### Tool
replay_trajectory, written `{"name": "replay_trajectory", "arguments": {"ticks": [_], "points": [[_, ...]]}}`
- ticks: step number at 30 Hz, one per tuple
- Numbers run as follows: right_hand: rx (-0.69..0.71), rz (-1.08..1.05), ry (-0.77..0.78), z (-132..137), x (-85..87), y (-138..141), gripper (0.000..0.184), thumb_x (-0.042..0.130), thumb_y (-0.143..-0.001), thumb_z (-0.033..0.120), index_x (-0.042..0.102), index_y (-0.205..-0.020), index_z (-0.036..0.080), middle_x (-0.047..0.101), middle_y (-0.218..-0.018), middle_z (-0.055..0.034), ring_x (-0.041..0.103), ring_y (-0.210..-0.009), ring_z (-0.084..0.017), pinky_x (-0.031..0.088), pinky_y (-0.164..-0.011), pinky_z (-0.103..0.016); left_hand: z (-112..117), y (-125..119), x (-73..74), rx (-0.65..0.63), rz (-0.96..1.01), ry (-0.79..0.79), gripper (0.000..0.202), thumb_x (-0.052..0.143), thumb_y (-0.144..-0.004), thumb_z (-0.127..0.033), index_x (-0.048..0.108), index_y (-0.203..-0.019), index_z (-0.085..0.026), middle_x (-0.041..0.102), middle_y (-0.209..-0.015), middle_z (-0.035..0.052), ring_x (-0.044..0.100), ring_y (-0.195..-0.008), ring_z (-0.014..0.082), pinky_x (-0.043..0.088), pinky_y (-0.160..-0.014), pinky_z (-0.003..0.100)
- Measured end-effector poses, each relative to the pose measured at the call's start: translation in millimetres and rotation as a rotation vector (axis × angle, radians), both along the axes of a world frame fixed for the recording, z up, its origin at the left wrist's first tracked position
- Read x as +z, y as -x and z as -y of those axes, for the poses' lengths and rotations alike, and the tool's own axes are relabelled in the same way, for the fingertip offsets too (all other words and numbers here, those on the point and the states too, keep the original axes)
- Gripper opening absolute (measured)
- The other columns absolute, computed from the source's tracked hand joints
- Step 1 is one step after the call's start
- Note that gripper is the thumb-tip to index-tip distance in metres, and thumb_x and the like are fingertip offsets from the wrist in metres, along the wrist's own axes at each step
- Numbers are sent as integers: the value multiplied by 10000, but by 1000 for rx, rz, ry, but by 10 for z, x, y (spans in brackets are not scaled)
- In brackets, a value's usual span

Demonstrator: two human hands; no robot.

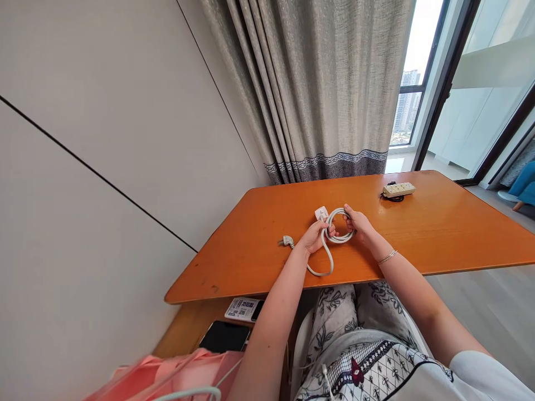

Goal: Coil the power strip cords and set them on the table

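Note:
A white power cable (336,236) lies partly coiled on the orange wooden table (438,234). My left hand (314,236) is closed on the left side of the coil, and my right hand (358,223) grips its right side. A small white block (321,213) at the cable's end sits just behind my left hand. One loop of the cable hangs toward the table's near edge, and its plug (287,241) lies on the table to the left.
A beige power strip (398,190) with a dark cord lies at the table's far right. A grey curtain (317,83) hangs behind the table. Below the table's left side lie a black phone (224,336), a white card with a code (241,308) and pink cloth (167,379).

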State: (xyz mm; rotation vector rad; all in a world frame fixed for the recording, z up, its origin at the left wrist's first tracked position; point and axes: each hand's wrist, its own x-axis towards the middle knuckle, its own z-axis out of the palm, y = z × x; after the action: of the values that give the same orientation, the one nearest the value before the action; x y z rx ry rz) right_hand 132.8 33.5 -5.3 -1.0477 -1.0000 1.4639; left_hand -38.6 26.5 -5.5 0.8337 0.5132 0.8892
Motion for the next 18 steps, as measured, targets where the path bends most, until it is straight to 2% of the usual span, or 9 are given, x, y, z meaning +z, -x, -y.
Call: {"name": "replay_trajectory", "arguments": {"ticks": [4, 11, 14, 16, 18], "points": [[77, 36, 20, 1, 32, -57, 530, 672, -762, 676, 475, -618, 206, 258, -462, 104, 172, -416, -54, 200, -402, -225, 46, -34, 14, 10, -63, -68, 208, 618, -658, -92, 620, -863, -127, 563, -628, -8, 527, -536, 118, 509, -705, 321], [62, -26, 43, 3, -2, -10, 517, 639, -806, 670, 571, -672, 176, 291, -480, 95, 237, -411, -64, 298, -416, -216, 91, -89, 35, 66, -43, -71, 50, 607, -805, -143, 581, -848, -145, 420, -559, -69, 392, -474, 80, 482, -643, 277], [8, -69, 56, -28, -53, 56, 465, 545, -899, 616, 625, -791, 171, 470, -549, 31, 452, -484, -110, 426, -504, -234, 77, -91, 53, 118, 35, -55, 19, 572, -847, -132, 576, -834, -145, 400, -566, -69, 371, -473, 73, 486, -647, 270], [-34, -63, 39, -42, -93, 92, 453, 482, -937, 598, 631, -871, 176, 627, -707, -40, 600, -646, -154, 499, -616, -263, 49, -68, 81, 199, 120, -42, 55, 545, -869, -117, 574, -836, -151, 391, -575, -68, 376, -483, 72, 485, -656, 258], [-7, 35, -47, -29, -123, 113, 511, 411, -951, 631, 639, -951, 173, 699, -871, -94, 659, -789, -190, 524, -700, -297, 9, -21, 121, 310, 225, -25, 90, 527, -887, -106, 564, -824, -159, 382, -584, -68, 392, -498, 72, 481, -672, 244]]}}
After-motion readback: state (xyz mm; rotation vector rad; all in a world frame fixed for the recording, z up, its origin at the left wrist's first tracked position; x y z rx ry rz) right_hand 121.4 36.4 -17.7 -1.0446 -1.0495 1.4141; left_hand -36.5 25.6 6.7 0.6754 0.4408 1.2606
